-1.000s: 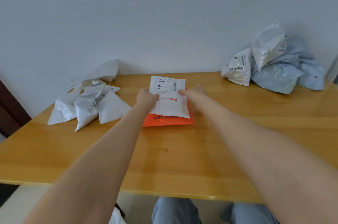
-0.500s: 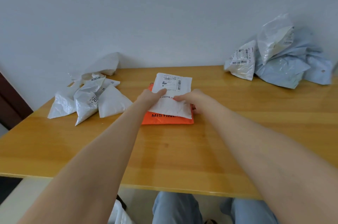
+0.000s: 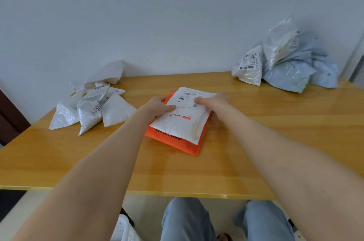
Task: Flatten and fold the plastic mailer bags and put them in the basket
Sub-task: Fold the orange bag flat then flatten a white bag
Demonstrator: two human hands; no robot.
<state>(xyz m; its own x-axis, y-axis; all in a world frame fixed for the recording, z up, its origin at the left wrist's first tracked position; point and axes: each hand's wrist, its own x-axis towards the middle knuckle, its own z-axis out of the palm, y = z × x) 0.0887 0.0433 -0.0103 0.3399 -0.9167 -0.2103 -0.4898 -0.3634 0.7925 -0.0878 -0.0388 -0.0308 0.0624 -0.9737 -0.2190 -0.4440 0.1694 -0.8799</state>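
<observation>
A folded white mailer bag (image 3: 183, 122) with a shipping label lies on top of a folded orange mailer bag (image 3: 175, 142) in the middle of the wooden table (image 3: 275, 142). My left hand (image 3: 157, 106) grips the left edge of the stack, thumb on the white bag. On the far right side, my right hand (image 3: 213, 100) has its thumb on top and its fingers around the edge. The stack sits turned at an angle, its near corner pointing right. No basket can be made out with certainty.
A heap of folded white bags (image 3: 92, 107) lies at the table's left. Crumpled white and pale blue bags (image 3: 283, 63) are piled at the back right by the wall. A white object (image 3: 124, 229) shows below the table's front edge, beside my knees (image 3: 185, 219).
Both hands have shifted their grip on the two stacked bags. The stack has turned clockwise and come a little nearer to me.
</observation>
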